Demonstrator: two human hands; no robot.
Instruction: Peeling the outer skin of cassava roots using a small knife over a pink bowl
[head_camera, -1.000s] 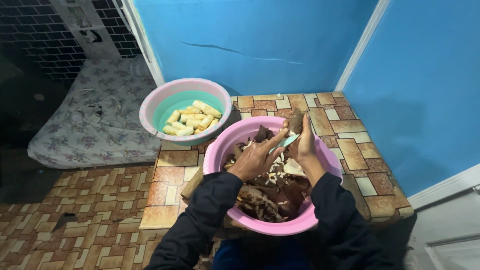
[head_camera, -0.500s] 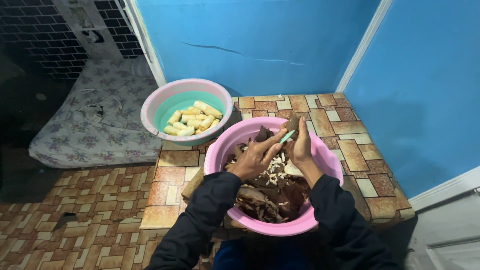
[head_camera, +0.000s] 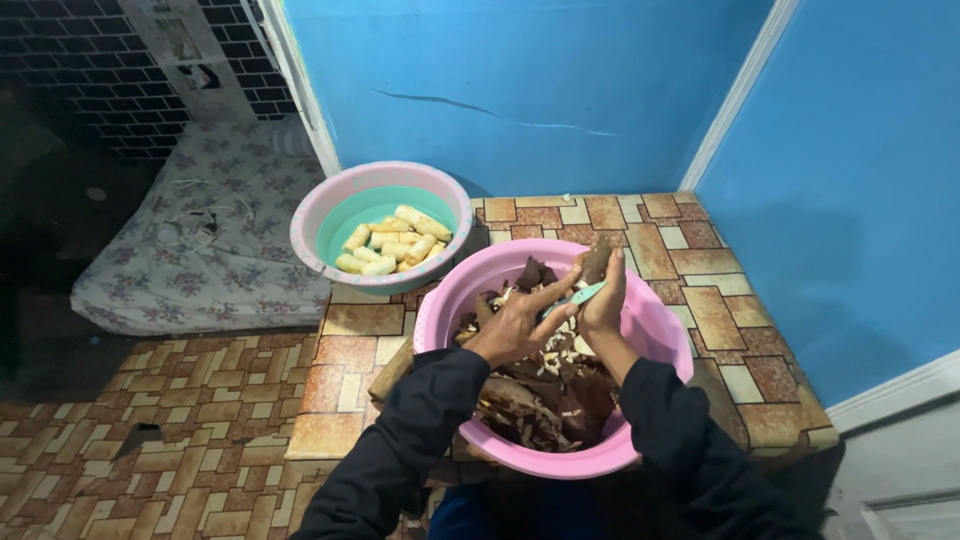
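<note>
While left hand (head_camera: 520, 325) clamps peeler (head_camera: 578, 296), right hand (head_camera: 603, 300) grip clamps brown root (head_camera: 597, 262) above.

Blue walls (head_camera: 520, 90), white corner trim (head_camera: 735, 100), brick-patterned floor (head_camera: 180, 440), floral mattress (head_camera: 200, 260)

No packages, labels, signs, screens.

Two hands are at work, the left hand (head_camera: 517, 325) and the right hand (head_camera: 603, 300). There are two basins: one pink basin (head_camera: 450, 305) near, one pink-and-teal basin (head_camera: 310, 215) far left holding roughly nine peeled pale pieces (head_camera: 392, 243). One peeler (head_camera: 578, 296).
</note>
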